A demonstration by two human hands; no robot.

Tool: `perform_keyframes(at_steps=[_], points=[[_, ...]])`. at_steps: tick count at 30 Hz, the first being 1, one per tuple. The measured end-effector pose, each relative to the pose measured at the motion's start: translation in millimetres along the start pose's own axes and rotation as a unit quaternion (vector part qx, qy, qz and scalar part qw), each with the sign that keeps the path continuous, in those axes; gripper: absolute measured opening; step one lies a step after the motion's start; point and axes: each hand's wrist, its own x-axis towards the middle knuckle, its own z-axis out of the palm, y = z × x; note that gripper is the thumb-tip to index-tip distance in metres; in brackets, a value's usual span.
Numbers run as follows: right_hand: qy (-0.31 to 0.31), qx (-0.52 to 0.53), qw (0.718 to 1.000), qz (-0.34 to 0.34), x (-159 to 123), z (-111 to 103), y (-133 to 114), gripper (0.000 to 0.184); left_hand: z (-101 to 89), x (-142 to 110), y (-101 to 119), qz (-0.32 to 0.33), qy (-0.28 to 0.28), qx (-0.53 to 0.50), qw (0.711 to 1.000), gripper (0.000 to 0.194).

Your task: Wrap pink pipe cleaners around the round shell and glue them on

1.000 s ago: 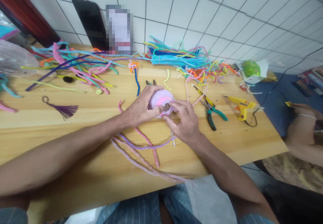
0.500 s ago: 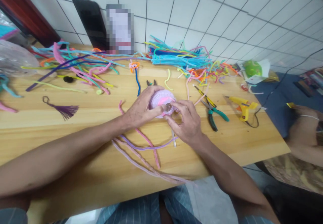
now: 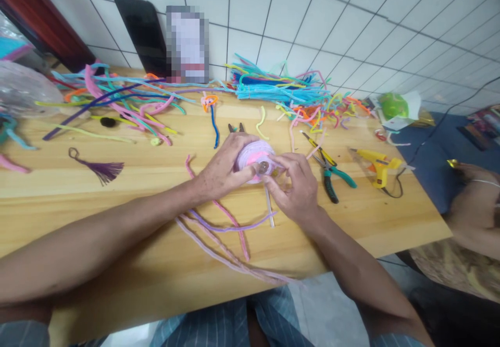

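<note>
My left hand [image 3: 222, 169] is wrapped round a pink and lilac dome of coiled pipe cleaner [image 3: 253, 155] over the middle of the wooden table [image 3: 117, 232]. My right hand [image 3: 295, 185] pinches at the dome's near side, where a small round clear knob [image 3: 263, 168] shows between the fingertips. Long lilac and pink pipe cleaners [image 3: 224, 237] trail from under my hands toward the table's near edge. A thin pale stick [image 3: 269, 212] lies below my right hand.
Loose coloured pipe cleaners [image 3: 281, 91] lie along the back. Green-handled pliers [image 3: 332, 172], a yellow glue gun [image 3: 377, 163] and a purple tassel [image 3: 99, 167] rest on the table. Two phones [image 3: 144, 34] lean on the tiled wall. Another person's arm [image 3: 474, 201] is at right.
Both hands with the dome have shifted slightly to the right. My right fingers have closed in tighter on the clear knob.
</note>
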Motion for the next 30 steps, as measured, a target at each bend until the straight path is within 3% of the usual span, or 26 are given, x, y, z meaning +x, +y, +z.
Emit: perform_keyframes(at_steps=[10, 15, 18, 21, 27, 30], points=[[0.016, 0.013, 0.999, 0.028, -2, 2, 8, 0.019, 2.2, -3, -5, 0.018, 0.012, 0.020, 1.000, 0.050], [0.049, 0.009, 0.999, 0.003, 1, 1, 9, 0.028, 2.0, -3, -4, 0.039, -0.004, 0.050, 0.998, 0.051], [0.081, 0.010, 0.996, 0.036, 2, 0, 12, 0.039, 1.7, -4, -4, 0.055, -0.011, 0.058, 0.997, 0.051], [0.096, 0.021, 0.992, 0.082, 6, -4, 15, 0.039, 1.8, -5, -7, 0.059, 0.004, 0.049, 0.997, 0.049], [-0.016, 0.040, 0.985, 0.168, 16, -41, 21, 0.015, 1.8, -7, -14, 0.048, 0.006, 0.041, 0.998, 0.052], [0.001, -0.004, 0.974, 0.229, -8, -71, 42, 0.015, 2.7, -7, -17, 0.054, 0.019, 0.037, 0.998, 0.052]])
